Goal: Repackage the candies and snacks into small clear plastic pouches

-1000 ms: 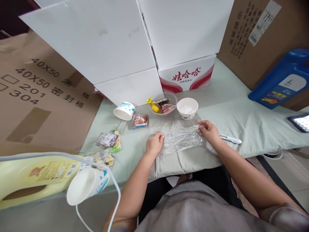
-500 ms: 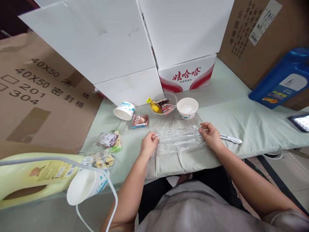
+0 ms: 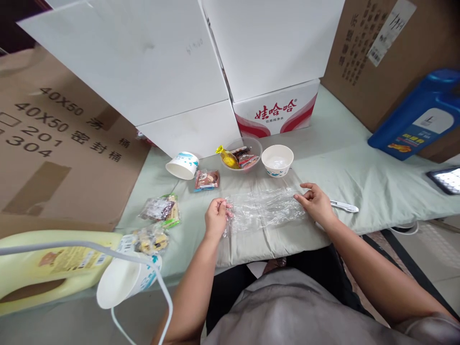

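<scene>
I see clear plastic film (image 3: 266, 211) spread at the frame's lower centre. The left hand (image 3: 215, 219) pinches its left edge, probably keeping it flat; whether the right hand's (image 3: 316, 203) fingers grip the opposite edge, I cannot tell remotely. A paper bowl (image 3: 276, 167) stands upright just above, presumably out of the way.

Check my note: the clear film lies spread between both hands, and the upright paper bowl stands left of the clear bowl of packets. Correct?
Not quite: the head view shows the upright paper bowl standing right of the clear bowl. The clear film does lie spread between the left hand and right hand.
</scene>
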The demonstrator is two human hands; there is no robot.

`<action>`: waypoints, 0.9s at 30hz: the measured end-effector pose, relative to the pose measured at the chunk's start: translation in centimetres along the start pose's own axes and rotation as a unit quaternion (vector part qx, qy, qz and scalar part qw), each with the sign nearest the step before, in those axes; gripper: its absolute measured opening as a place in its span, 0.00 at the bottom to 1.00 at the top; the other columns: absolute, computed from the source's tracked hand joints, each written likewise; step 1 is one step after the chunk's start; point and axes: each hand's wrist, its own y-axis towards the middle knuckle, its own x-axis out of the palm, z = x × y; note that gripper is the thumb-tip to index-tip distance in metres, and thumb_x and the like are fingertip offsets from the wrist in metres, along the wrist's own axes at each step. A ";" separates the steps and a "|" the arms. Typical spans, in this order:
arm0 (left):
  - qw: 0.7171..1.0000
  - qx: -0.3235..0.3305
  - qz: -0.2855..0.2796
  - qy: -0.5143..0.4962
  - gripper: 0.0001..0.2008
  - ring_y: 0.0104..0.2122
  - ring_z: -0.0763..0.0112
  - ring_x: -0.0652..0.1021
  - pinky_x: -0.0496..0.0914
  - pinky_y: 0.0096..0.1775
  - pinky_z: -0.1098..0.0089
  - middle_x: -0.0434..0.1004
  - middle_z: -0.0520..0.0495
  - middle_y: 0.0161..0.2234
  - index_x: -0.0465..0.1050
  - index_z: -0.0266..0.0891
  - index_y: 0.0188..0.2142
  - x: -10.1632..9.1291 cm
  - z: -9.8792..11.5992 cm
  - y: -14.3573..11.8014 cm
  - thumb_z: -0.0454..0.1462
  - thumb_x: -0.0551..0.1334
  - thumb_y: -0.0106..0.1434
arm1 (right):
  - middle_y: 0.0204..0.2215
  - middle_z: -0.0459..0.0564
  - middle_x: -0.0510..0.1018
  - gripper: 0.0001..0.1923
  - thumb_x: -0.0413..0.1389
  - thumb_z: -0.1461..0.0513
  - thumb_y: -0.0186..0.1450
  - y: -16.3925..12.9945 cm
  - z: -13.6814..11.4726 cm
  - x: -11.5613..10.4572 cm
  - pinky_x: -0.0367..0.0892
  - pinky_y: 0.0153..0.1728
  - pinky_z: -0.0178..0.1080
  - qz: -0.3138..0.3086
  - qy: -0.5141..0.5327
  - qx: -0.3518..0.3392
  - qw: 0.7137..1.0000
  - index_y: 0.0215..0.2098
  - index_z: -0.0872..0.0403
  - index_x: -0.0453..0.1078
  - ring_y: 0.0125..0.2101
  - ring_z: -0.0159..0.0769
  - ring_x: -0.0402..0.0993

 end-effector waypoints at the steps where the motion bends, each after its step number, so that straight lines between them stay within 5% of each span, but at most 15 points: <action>1: 1.000 0.003 0.001 0.008 0.12 0.18 0.76 0.74 0.63 0.20 0.76 0.76 0.52 0.29 0.65 0.40 0.38 0.0 -0.2 -0.1 0.46 0.55 0.63 | 0.16 0.38 0.68 0.26 0.60 0.47 0.57 0.0 -0.1 0.0 0.64 0.25 0.37 -0.002 -0.001 0.000 1.000 0.47 0.54 0.66 0.17 0.31 0.65; 10: 0.992 0.043 0.022 0.118 0.11 0.18 0.75 0.74 0.69 0.27 0.72 0.77 0.52 0.28 0.68 0.40 0.38 0.2 -0.6 -0.5 0.43 0.53 0.64 | 0.19 0.40 0.69 0.21 0.58 0.49 0.59 -0.2 0.1 0.0 0.65 0.22 0.35 -0.032 0.054 -0.036 0.997 0.43 0.54 0.69 0.18 0.31 0.67; 15: 0.967 0.105 0.035 0.229 0.09 0.28 0.68 0.78 0.71 0.36 0.67 0.79 0.48 0.32 0.72 0.40 0.37 -0.1 -0.5 0.1 0.40 0.56 0.61 | 0.35 0.50 0.78 0.14 0.51 0.58 0.64 -0.1 1.3 0.2 0.72 0.30 0.40 -0.046 -0.050 -0.086 0.994 0.44 0.53 0.73 0.22 0.32 0.73; 20: 0.929 0.167 0.040 0.327 0.09 0.37 0.62 0.79 0.70 0.42 0.65 0.80 0.44 0.38 0.74 0.40 0.38 -0.4 -0.2 0.6 0.37 0.55 0.63 | 0.49 0.53 0.77 0.20 0.45 0.67 0.65 0.0 1.5 0.8 0.70 0.51 0.44 -0.062 -0.202 -0.207 0.955 0.50 0.54 0.73 0.48 0.41 0.75; 27: 0.904 0.122 0.048 0.406 0.07 0.37 0.60 0.79 0.69 0.38 0.66 0.80 0.43 0.38 0.74 0.41 0.40 -0.4 -0.6 1.0 0.37 0.59 0.63 | 0.54 0.54 0.75 0.21 0.44 0.66 0.68 -0.4 0.5 1.5 0.74 0.44 0.43 -0.064 -0.329 -0.211 0.918 0.55 0.54 0.70 0.46 0.43 0.77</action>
